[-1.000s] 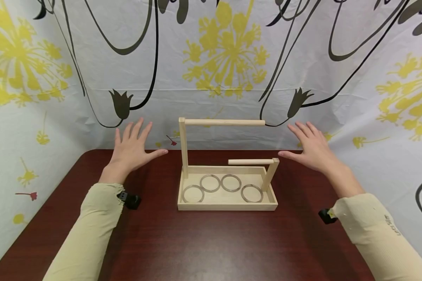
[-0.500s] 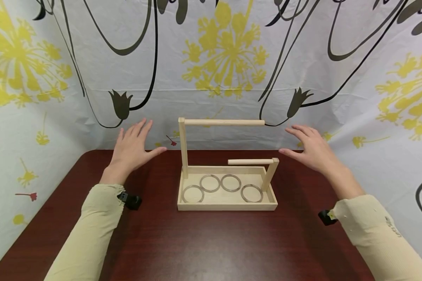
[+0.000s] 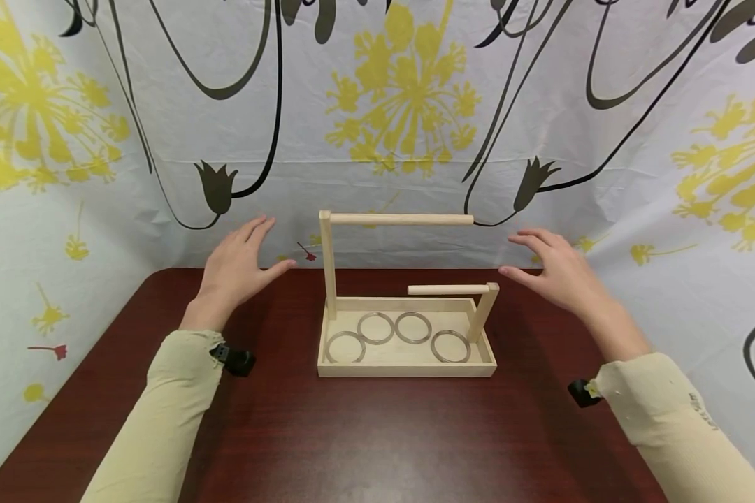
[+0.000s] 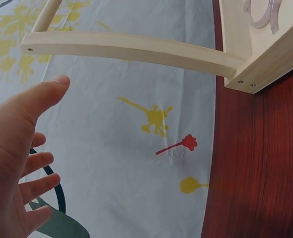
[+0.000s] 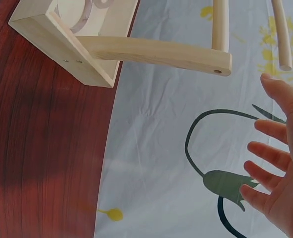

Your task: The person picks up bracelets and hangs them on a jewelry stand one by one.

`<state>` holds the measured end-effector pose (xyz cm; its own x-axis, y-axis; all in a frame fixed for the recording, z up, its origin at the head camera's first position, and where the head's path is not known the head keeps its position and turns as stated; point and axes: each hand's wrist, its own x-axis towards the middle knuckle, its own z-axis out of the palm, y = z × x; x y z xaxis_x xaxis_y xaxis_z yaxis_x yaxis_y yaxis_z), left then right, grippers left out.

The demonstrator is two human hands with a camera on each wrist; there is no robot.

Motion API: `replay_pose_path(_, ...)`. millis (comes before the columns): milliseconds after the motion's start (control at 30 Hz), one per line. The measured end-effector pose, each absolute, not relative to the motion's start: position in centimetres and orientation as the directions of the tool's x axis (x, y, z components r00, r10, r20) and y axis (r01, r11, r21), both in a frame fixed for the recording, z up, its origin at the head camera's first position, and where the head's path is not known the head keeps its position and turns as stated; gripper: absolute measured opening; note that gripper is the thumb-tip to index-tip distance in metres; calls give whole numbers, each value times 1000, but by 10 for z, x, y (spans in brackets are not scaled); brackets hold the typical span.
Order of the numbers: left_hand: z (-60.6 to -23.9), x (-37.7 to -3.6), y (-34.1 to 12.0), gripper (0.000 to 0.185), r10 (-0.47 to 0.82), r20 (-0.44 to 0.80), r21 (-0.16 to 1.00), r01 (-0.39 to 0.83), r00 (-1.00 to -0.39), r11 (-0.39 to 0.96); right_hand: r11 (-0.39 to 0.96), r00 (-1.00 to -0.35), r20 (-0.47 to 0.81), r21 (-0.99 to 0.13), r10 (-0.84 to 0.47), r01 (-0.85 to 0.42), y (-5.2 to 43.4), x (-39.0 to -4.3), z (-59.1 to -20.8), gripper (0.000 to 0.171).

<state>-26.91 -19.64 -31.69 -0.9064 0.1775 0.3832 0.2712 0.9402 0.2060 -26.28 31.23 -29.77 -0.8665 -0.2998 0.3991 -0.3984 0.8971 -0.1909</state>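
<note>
A shallow wooden tray (image 3: 409, 372) stands on the table with several clear rings (image 3: 413, 327) lying flat inside it. From its left end rises a tall post (image 3: 328, 265) bearing a long dowel (image 3: 403, 219); a shorter post (image 3: 484, 312) at the right end bears a shorter dowel (image 3: 448, 289). My left hand (image 3: 229, 269) is held to the left of the tall post, thumb pointing toward it, holding nothing. On the other side my right hand (image 3: 560, 269) hovers beyond the short post, fingers slightly bent and thumb extended, also holding nothing. Both hands are apart from the wood.
The dark red-brown table (image 3: 377, 440) ends at the back against a white curtain (image 3: 377, 181) with yellow and grey flower prints. Small black wrist devices sit at the left cuff (image 3: 182, 356) and right cuff (image 3: 629, 381).
The fingers of both hands have drawn closer together and bent a little more. The tray, dowels and rings have stayed in place.
</note>
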Motion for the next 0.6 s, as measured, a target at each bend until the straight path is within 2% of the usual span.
replay_pose_path(200,-319,-269,-195,77,159,385,253,270,-909,929,889,-855,419,-195,-306,-413,310,-260,-299,55)
replay_pose_path(600,-317,-267,-188,62,133,406,389,302,-904,870,879,-858,411,-222,-308,-422,304,-254,-301,50)
